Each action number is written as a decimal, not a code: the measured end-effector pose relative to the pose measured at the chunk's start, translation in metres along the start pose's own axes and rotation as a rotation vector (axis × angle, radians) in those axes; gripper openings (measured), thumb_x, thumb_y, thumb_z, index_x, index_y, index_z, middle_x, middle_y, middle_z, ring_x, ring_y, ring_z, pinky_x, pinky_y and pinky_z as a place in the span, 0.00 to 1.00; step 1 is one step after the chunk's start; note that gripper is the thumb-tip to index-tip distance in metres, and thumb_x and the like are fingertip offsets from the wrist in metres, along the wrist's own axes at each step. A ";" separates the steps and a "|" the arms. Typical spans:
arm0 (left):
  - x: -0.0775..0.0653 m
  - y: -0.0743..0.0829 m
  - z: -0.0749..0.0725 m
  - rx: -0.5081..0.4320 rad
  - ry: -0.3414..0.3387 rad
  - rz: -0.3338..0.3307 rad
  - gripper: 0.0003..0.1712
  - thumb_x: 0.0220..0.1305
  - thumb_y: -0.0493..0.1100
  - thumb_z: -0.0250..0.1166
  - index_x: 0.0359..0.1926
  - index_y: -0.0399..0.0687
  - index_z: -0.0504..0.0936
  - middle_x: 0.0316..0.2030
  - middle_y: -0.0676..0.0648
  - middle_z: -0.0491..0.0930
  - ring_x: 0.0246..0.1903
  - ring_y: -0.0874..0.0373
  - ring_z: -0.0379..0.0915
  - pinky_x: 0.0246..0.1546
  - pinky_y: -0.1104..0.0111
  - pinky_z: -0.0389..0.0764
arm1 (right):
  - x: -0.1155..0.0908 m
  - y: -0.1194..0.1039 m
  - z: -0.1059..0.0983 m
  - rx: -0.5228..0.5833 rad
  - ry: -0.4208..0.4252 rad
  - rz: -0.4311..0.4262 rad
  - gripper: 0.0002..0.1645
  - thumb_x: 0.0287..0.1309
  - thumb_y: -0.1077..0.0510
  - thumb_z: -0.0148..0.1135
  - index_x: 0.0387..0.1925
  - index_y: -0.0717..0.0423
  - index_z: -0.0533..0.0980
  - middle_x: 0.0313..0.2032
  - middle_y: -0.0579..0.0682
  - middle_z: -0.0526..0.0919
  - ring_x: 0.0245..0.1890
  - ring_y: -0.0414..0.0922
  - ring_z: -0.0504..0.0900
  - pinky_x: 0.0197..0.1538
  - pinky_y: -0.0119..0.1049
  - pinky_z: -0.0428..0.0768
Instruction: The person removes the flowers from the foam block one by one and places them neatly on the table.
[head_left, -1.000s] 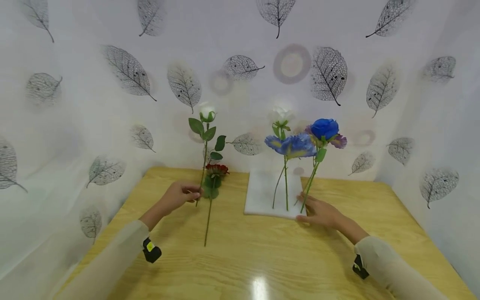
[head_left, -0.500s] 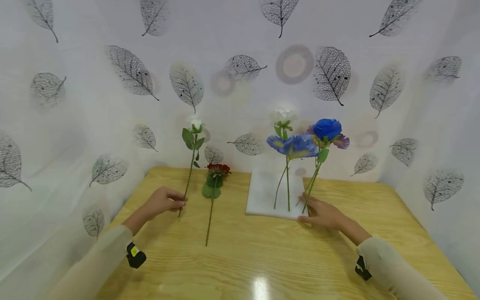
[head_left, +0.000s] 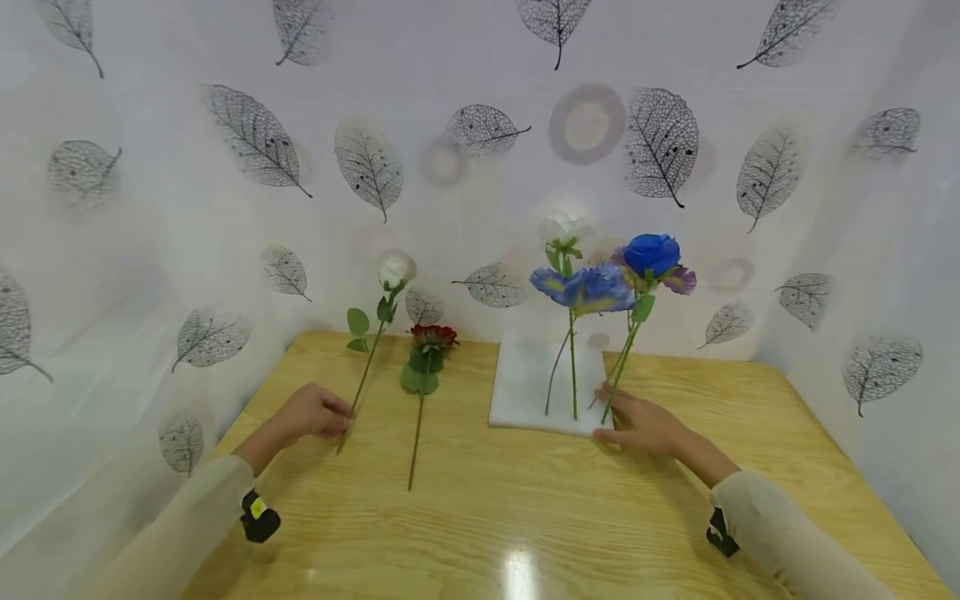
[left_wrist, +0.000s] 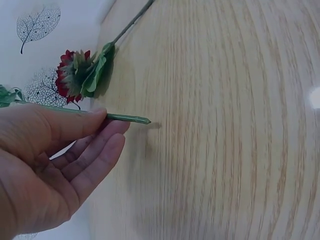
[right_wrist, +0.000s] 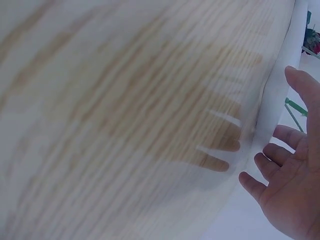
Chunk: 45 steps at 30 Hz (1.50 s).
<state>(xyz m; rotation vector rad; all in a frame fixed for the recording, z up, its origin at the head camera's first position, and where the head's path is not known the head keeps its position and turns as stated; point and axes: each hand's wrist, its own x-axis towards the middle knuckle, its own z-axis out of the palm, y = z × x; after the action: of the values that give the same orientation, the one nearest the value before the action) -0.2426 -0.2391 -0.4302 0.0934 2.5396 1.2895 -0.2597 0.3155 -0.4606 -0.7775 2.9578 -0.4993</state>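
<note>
Fingers of the left hand (head_left: 309, 414) clamp one white rose (head_left: 393, 270) by its stem over the tabletop (head_left: 465, 525), left of one red flower (head_left: 433, 336), while those of the right hand (head_left: 647, 427), spread apart, sit at the edge of one white board (head_left: 517, 400) bearing four flowers (head_left: 600, 289) (the purple one (head_left: 681, 281) half hidden from me).

A pale, leaf-printed backdrop (head_left: 495, 58) hangs behind and beside the wood-grained table (head_left: 480, 492).

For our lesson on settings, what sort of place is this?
Probably a small indoor work corner: a wood-grain table, a leaf-print curtain behind it, and a white foam-like slab bearing upright flowers.
</note>
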 end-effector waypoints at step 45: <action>-0.016 -0.001 0.006 0.038 -0.070 -0.231 0.11 0.49 0.29 0.69 0.35 0.28 0.81 0.23 0.44 0.83 0.21 0.57 0.81 0.26 0.66 0.84 | 0.001 -0.002 0.000 -0.013 -0.020 0.010 0.49 0.55 0.32 0.57 0.69 0.55 0.59 0.69 0.61 0.57 0.63 0.64 0.65 0.57 0.60 0.70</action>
<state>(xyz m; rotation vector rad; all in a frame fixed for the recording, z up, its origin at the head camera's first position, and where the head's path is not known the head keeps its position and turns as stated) -0.2251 -0.2383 -0.4310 -0.1410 2.4327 1.1294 -0.2593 0.3138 -0.4598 -0.7636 2.9483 -0.4687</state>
